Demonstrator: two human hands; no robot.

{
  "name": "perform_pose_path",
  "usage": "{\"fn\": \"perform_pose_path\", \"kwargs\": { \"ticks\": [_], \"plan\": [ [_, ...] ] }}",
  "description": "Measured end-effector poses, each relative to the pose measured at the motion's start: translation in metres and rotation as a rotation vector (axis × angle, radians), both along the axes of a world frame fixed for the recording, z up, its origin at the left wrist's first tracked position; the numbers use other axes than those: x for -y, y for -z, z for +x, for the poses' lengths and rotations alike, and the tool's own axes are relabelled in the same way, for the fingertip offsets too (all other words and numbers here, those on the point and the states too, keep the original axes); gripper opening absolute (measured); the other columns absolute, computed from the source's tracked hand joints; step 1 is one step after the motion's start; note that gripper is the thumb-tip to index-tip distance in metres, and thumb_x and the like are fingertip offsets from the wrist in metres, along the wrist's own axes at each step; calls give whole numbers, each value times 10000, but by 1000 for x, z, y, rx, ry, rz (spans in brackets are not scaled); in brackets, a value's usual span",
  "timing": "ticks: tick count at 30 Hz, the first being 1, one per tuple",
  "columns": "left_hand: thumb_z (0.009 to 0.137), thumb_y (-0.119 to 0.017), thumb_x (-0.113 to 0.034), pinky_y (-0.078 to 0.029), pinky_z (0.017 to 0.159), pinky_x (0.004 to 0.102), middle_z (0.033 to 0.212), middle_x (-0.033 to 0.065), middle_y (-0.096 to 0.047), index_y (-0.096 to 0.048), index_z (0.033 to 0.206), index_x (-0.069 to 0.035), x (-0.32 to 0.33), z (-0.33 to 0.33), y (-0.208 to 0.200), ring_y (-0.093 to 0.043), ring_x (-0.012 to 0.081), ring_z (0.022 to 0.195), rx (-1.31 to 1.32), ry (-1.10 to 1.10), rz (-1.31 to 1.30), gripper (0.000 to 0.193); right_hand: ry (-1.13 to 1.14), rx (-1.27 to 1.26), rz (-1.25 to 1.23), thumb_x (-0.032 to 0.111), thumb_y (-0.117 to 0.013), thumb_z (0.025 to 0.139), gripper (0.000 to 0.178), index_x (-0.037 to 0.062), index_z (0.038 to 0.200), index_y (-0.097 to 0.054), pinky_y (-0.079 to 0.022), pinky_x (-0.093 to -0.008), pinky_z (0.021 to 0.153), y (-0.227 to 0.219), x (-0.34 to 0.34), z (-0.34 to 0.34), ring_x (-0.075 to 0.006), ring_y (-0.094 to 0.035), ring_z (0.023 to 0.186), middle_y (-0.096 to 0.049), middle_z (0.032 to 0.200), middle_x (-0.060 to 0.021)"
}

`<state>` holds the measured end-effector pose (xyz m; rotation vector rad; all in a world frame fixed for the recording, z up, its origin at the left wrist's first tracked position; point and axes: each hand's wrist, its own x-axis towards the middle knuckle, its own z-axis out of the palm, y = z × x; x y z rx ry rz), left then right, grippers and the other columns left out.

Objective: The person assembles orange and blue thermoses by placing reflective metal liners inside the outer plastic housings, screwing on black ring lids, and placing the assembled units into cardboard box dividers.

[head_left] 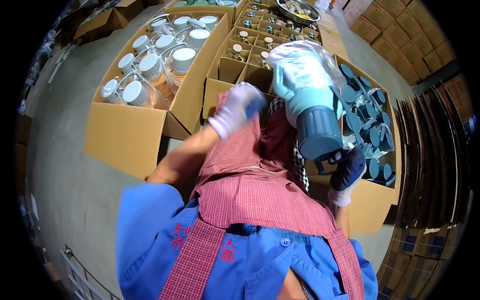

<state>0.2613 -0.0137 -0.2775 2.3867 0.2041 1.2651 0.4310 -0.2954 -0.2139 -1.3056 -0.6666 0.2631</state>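
Note:
My right hand [347,172], in a dark glove with a white cuff, grips the top end of a pale teal jug with a darker blue lid [312,107]. The jug is wrapped in clear plastic and held up sideways in front of me. My left hand [235,110], in a white and blue glove, is raised beside the jug, blurred, and holds nothing that I can see. Behind it stands a divided cardboard box [225,75] with small capped bottles in its cells.
At the left, a large open carton [125,135] holds several white-lidded jugs in plastic. A carton [370,195] at the right holds several blue-lidded jugs. A metal bowl [297,10] sits at the back. Flat cardboard sheets [430,160] and stacked boxes stand at the right.

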Motion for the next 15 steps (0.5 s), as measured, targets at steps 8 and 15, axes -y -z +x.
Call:
{"fn": "perform_pose_path", "kwargs": {
  "ticks": [8, 15],
  "plan": [
    [918, -580, -163, -314, 1082, 339, 1418, 142, -424, -433, 1378, -40, -53, 158, -5, -397, 220, 1314, 60, 370, -575, 498, 39, 799, -403, 50, -665, 774, 57, -5, 776, -651, -457, -295, 540, -25, 11, 21, -184, -606, 560, -616, 651, -91],
    [846, -606, -203, -511, 789, 411, 979, 198, -679, -656, 1058, -96, -81, 217, 13, -659, 360, 919, -362, -9, -353, 242, 245, 212, -282, 240, -550, 954, 332, -8, 733, -564, -384, -246, 439, -62, 64, -7, -128, -525, 447, -559, 566, -61]
  ]
}}
